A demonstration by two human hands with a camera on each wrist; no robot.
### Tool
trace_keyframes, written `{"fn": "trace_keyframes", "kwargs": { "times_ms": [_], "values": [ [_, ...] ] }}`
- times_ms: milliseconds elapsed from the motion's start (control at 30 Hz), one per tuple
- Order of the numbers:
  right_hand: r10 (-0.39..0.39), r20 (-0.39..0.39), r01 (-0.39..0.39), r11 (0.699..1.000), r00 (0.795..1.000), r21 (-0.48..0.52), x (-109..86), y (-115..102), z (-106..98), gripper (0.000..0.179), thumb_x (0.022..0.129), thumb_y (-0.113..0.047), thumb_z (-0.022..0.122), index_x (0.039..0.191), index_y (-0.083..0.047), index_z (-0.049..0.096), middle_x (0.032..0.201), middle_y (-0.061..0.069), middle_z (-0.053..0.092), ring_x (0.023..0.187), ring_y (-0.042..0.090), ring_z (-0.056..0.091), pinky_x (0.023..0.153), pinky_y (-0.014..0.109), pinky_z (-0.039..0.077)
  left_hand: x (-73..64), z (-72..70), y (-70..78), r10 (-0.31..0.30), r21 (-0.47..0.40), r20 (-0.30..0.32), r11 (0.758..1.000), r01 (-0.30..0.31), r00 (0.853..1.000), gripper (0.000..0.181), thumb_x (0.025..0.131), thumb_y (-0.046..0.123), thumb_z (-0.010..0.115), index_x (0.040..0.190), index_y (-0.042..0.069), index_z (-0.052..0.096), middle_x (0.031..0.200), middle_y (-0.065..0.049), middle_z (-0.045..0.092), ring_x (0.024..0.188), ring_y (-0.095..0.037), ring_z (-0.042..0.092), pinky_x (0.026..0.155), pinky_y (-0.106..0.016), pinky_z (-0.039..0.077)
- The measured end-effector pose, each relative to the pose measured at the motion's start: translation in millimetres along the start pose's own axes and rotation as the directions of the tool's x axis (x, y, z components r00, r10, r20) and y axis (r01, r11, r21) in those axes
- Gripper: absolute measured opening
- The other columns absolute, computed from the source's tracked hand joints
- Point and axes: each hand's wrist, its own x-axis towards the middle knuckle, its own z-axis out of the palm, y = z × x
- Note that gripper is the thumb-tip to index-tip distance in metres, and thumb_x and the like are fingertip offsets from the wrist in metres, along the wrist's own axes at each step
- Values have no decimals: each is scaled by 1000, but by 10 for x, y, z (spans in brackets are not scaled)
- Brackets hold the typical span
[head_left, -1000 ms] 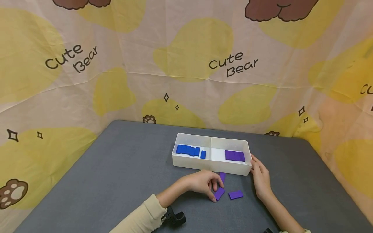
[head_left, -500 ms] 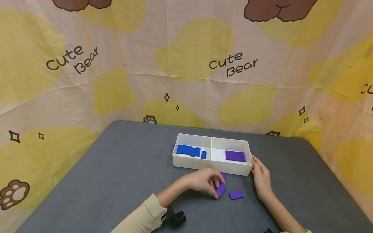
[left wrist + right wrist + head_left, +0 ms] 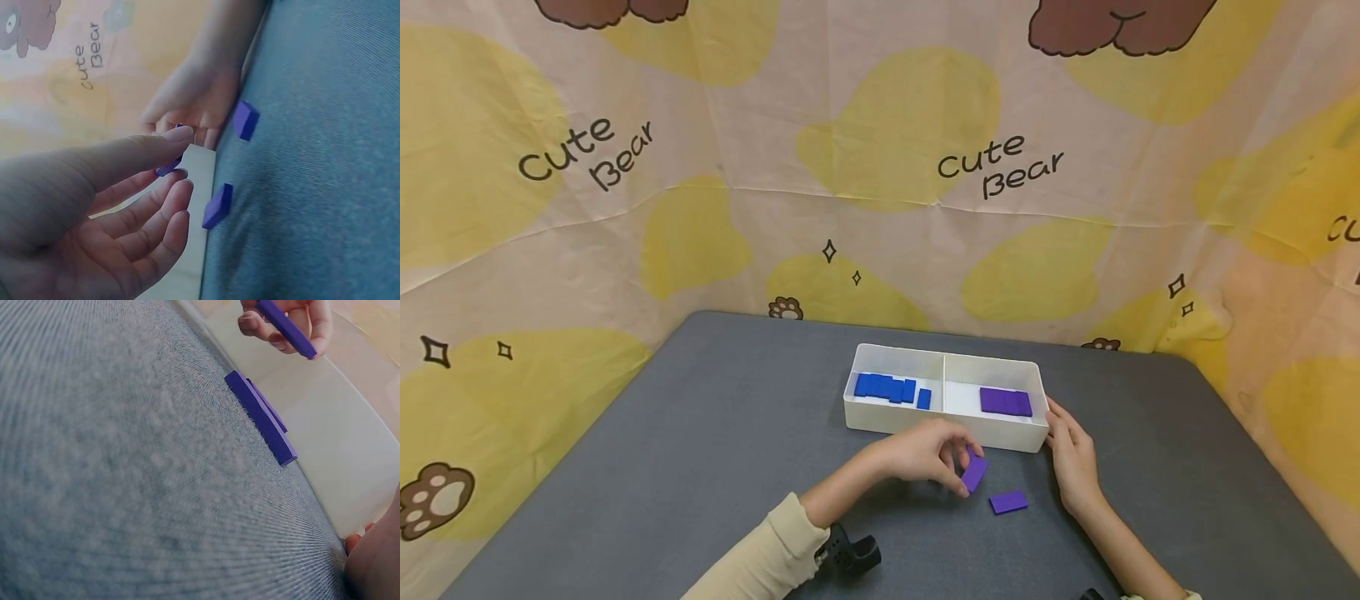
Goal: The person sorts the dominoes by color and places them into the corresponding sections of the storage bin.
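Note:
My left hand (image 3: 921, 452) pinches a flat purple tile (image 3: 974, 473) between thumb and fingertips, tilted above the table just in front of a white two-compartment box (image 3: 895, 420). The left wrist view shows this tile mostly covered by the thumb. Two more purple tiles lie on the table: one (image 3: 1008, 502) towards the right hand, another (image 3: 217, 206) close to the box wall and hidden in the head view. My right hand (image 3: 1075, 462) touches the box's right end with its fingers. Purple tiles (image 3: 1005, 402) lie side by side in the right compartment.
Several blue tiles (image 3: 883, 387) lie in the box's left compartment, one slightly apart from the others. A thin divider (image 3: 943, 383) splits the box. The grey table (image 3: 737, 433) backs onto a patterned cloth (image 3: 880, 150).
My left hand has lifted the purple tile off the table and carried it slightly up and right, towards the box. The right hand stays at the box's end.

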Motion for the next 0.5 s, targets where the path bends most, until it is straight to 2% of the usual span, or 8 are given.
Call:
{"fn": "trace_keyframes", "kwargs": {
  "times_ms": [167, 400, 500],
  "values": [
    [-3, -4, 3, 1000, 1000, 1, 0, 8, -3, 55, 115, -29, 34, 161, 1, 39, 164, 22, 41, 121, 0, 53, 91, 1, 42, 11, -32, 62, -7, -15, -4, 1000, 7, 1000, 44, 82, 1, 88, 123, 5, 71, 91, 5, 65, 71, -3, 61, 63, -17, 49],
    [6, 0, -6, 1000, 1000, 8, 19, 12, -8, 55, 114, -29, 34, 162, 0, 38, 165, 23, 40, 112, -11, 51, 90, 2, 43, 38, -93, 166, 5, -21, -1, 1000, -5, 1000, 44, 83, 1, 88, 123, 3, 70, 92, 2, 66, 70, -4, 61, 64, -17, 50],
    [7, 4, -7, 1000, 1000, 8, 24, 13, -10, 56, 114, -29, 33, 162, 0, 38, 165, 24, 39, 118, -6, 53, 90, 2, 42, 47, -125, 215, 25, -7, -5, 1000, -25, 1000, 44, 83, 2, 88, 124, 3, 71, 94, -1, 68, 71, -4, 61, 66, -17, 50]
  ]
}}
